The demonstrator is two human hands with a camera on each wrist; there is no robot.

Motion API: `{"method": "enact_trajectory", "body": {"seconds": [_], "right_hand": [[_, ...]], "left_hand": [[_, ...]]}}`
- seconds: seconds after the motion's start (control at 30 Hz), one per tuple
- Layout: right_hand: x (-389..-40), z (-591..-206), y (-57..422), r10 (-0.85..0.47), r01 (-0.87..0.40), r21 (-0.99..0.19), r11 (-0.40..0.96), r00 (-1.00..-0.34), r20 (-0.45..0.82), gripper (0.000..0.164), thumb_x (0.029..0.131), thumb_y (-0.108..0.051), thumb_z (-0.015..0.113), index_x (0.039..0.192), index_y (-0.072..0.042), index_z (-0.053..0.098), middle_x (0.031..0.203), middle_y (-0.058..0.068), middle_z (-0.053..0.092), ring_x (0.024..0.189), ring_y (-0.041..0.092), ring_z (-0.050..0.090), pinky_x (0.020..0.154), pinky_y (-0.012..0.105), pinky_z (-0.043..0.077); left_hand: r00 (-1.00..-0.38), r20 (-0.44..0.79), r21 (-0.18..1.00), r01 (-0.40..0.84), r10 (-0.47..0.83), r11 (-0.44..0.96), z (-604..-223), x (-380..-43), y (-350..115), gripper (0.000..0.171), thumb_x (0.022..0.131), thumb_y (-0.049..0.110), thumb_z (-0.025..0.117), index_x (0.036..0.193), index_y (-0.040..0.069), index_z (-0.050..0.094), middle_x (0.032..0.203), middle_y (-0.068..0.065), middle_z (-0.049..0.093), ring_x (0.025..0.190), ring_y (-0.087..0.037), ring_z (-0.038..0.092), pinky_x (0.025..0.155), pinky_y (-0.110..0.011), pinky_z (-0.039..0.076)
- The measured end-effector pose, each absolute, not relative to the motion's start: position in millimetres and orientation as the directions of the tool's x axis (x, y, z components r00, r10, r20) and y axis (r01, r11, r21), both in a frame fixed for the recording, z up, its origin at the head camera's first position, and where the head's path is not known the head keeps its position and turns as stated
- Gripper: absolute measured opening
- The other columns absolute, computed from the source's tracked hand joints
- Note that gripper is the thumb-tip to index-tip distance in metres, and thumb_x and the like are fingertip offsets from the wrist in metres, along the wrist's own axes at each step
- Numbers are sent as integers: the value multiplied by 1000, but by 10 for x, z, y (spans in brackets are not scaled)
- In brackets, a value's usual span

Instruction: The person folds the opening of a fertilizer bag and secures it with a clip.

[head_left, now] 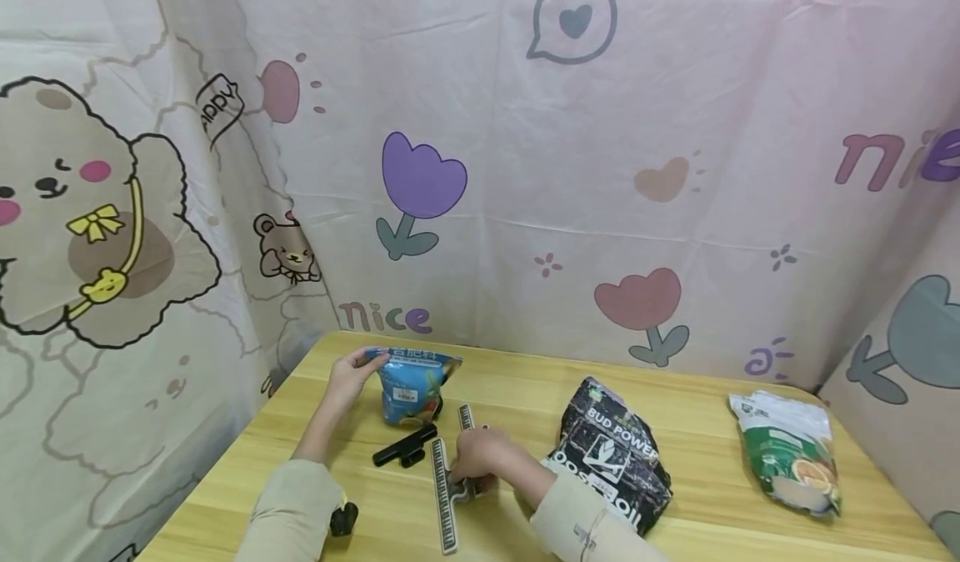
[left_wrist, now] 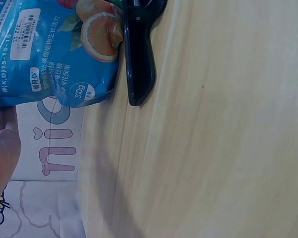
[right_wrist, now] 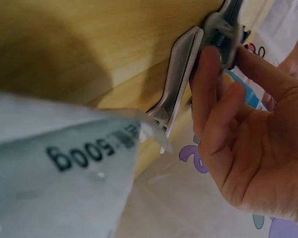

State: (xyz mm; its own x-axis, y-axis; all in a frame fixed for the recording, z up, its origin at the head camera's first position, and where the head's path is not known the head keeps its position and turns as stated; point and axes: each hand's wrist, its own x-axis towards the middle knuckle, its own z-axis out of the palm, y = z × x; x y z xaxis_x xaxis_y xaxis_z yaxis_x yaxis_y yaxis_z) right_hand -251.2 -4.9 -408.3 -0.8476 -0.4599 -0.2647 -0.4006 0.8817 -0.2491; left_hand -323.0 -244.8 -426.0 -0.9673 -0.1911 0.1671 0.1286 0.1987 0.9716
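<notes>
My left hand (head_left: 351, 383) holds the top left corner of a blue fertilizer bag (head_left: 408, 387), which stands upright on the table. The bag (left_wrist: 44, 54), printed with orange slices, is also in the left wrist view. My right hand (head_left: 480, 454) pinches a spring clip (right_wrist: 221, 32) between thumb and fingers. In the head view this hand partly covers a clip with a piano-key strip (head_left: 466, 416). Another piano-key clip (head_left: 444, 499) lies just left of the hand. A black clip (head_left: 405, 447) rests in front of the blue bag.
Right of my right hand lies a black bag (head_left: 611, 454) with white lettering. A green and white bag (head_left: 791, 454) lies at the table's right side. A small black object (head_left: 343, 519) is beside my left sleeve. Printed cloth (head_left: 510, 170) hangs behind the wooden table (head_left: 517, 374).
</notes>
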Motion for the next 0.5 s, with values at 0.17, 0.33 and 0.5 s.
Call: {"method": "enact_trajectory", "body": {"seconds": [0.17,0.33,0.5], "right_hand": [[-2508,-4059,-34,-474,-353,-374,858,-825,-308,30,79,-26,72,60,-7,58,52,5,59,49,20,61,42,27,47],[-2518,-4006,-12,-486,-293,-493,819,-811,-326,25,79,-13,71,61,-3,55,52,8,58,49,23,61,47,31,52],[-2554,-3962,14,-502,-287,-581,761,-828,-250,21,75,-7,73,82,-1,54,63,8,54,49,21,60,50,32,52]], "left_hand": [[-969,155,974,118,-193,192,-4267,-3234,-2447,52,83,33,68,116,-6,57,113,-17,60,109,-29,51,98,-40,36],[-968,160,973,121,-194,196,-4269,-3240,-2448,52,83,33,68,115,-6,58,112,-16,61,108,-29,52,97,-41,36],[-968,162,973,125,-190,195,-4261,-3227,-2445,52,83,33,67,116,-6,57,114,-17,59,109,-30,51,98,-41,35]]}}
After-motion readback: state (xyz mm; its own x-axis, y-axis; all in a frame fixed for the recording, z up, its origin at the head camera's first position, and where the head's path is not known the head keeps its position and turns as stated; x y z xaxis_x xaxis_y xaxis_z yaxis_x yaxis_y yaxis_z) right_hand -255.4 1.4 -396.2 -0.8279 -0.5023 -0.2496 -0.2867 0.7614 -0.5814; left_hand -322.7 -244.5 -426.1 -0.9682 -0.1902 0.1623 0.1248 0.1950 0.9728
